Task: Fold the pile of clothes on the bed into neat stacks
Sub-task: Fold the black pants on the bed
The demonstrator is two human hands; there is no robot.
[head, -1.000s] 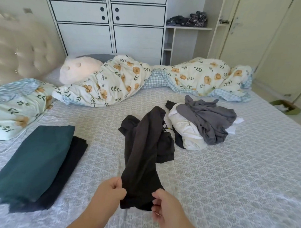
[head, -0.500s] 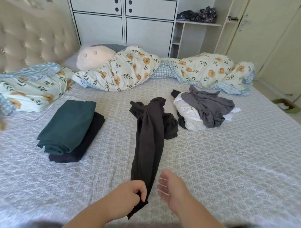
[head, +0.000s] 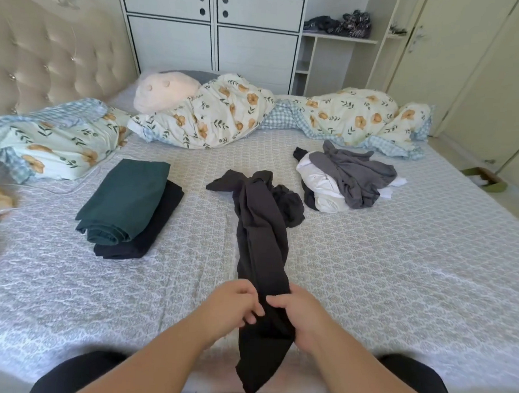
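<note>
Fingers of both hands pinch the near end of a dark garment trailing up the bed.
Left hand and right hand are clamped on it; judged mid-straightening, it next needs spreading flat. The folded stack sits left, the unfolded pile right, a wardrobe behind.
</note>
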